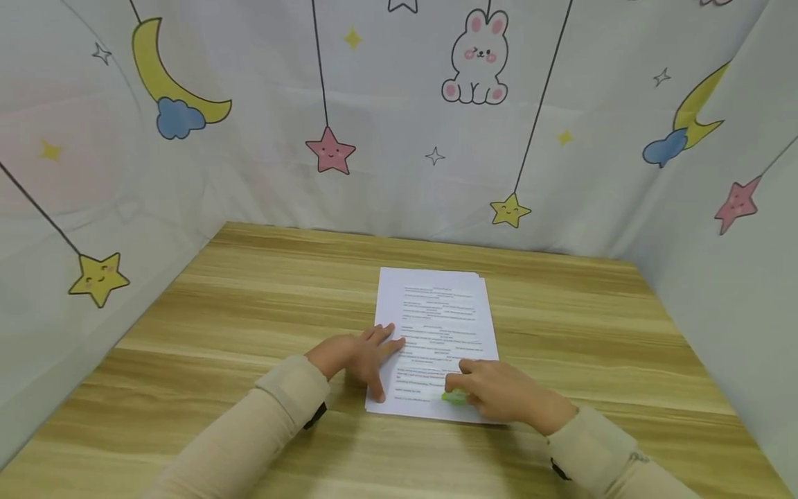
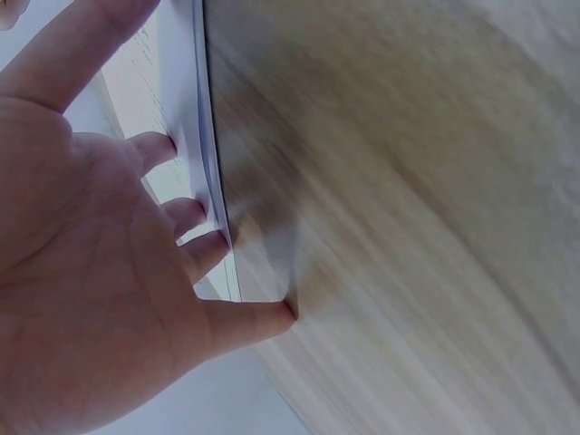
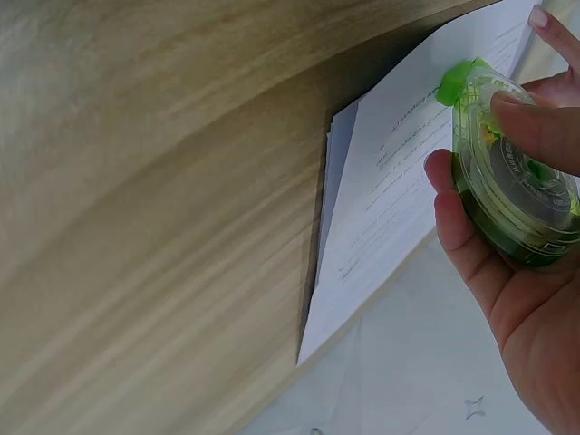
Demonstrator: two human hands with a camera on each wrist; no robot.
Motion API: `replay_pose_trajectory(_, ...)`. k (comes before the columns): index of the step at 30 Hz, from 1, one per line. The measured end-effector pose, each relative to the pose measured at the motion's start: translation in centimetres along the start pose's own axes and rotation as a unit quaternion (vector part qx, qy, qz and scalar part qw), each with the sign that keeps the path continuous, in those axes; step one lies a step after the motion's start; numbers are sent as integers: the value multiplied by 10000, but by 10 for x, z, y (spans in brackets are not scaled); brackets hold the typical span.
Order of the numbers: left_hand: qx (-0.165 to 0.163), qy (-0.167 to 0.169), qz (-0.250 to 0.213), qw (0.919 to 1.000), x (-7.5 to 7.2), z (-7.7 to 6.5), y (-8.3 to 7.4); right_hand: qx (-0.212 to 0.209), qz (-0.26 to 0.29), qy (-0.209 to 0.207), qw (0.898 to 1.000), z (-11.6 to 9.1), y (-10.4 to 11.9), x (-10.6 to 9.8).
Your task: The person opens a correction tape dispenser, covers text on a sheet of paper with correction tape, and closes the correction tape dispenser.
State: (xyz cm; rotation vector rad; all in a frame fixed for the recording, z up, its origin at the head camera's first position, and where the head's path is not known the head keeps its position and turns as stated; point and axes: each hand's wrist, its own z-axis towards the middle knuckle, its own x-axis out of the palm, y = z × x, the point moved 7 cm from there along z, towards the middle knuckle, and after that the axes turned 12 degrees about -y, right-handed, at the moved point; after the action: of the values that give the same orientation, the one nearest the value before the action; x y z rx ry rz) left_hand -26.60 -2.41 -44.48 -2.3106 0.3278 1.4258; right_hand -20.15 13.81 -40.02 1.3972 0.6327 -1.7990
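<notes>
A stack of printed paper sheets (image 1: 430,277) lies on the wooden table. My left hand (image 1: 368,357) rests spread on its left edge, thumb near the lower left corner. In the left wrist view the fingers of that hand (image 2: 100,263) touch the sheets' edge, and the little finger reaches the wood. Over the lower right part of the page, my right hand (image 1: 505,391) grips a green correction tape (image 3: 512,172) between thumb and fingers. The clear green case shows a reel inside, and its green tip (image 3: 458,82) is close to the paper; contact cannot be told.
The wooden table (image 1: 249,291) extends around the paper on all sides. Behind and beside it hang white cloth walls (image 1: 399,187) printed with stars, moons and a rabbit. Both forearms in beige sleeves (image 1: 249,436) come in from the front edge.
</notes>
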Motion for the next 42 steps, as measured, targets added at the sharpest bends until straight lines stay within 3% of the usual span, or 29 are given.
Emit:
replay_pose_trajectory(7, -4, 0, 18, 10000, -1, -1, -2, 944, 967, -245, 9905, -15, -22, -6)
replay_pose_trajectory(11, 13, 6, 33, 10000, -1, 0, -2, 1067, 1101, -374, 9875, -15, -22, -9)
replay_pose_trajectory(17, 7, -1, 84, 10000, -1, -1, 1, 801, 916, -357, 9919, 4, -5, 3)
replay_pose_trajectory(27, 47, 47, 257, 9996, -1, -2, 1, -43, 339, -290, 9990, 39, 32, 17)
replay_pose_trajectory(42, -22, 9, 350, 9994, 3, 4, 4, -483, -439, -92, 9978, 50, 43, 23)
